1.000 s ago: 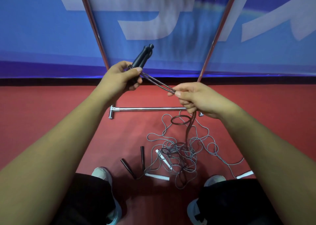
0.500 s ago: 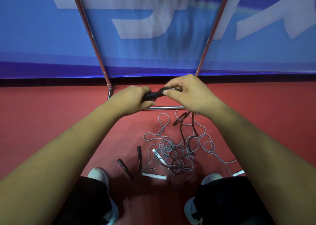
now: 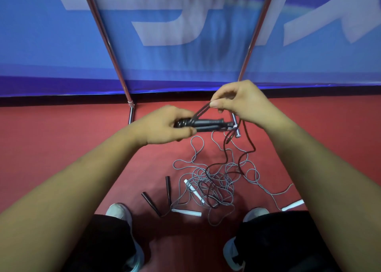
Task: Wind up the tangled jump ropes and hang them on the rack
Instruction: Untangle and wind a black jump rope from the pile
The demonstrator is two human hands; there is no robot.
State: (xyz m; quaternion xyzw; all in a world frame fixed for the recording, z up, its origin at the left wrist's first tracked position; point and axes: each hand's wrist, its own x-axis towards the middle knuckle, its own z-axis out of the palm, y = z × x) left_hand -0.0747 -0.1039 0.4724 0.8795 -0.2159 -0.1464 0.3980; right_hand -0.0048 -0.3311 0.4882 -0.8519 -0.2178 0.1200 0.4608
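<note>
Left hand clenched round the stiff black handles, right hand pinching the cord, which looks limp, light and snag-prone

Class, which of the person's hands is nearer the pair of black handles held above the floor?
Left. The left hand grips the black handles at one end; the right hand sits above them, pinching the dark rope that leads off them.
</note>
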